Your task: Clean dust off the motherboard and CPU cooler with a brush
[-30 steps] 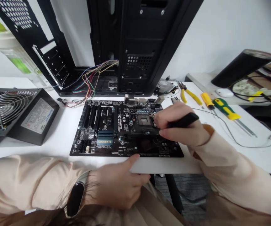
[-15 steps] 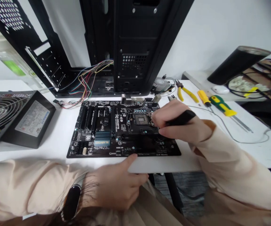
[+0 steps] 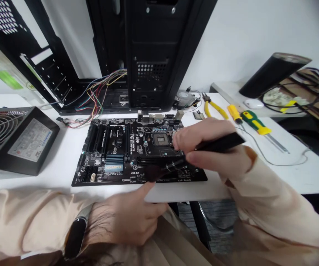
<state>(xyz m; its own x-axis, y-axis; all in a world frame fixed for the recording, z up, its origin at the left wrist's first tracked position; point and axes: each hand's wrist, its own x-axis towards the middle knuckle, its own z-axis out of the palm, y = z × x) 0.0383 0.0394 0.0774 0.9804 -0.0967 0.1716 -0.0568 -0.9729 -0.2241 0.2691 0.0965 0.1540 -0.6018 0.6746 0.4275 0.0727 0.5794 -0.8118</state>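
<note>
Fingers of right hand point(image 3: 212, 155) grip slim black brush point(image 3: 220, 143), bristles beyond them on flat motherboard point(image 3: 115, 155); left hand point(image 3: 129, 218) curled, forefinger touching its edge.

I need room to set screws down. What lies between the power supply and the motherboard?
In the head view, only bare white table lies between the power supply and the motherboard; loose coloured wires end just behind that gap.

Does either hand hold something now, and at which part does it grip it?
The right hand holds a black brush by its handle, bristles on the motherboard. The left hand holds nothing; its forefinger touches the board's near edge.
</note>
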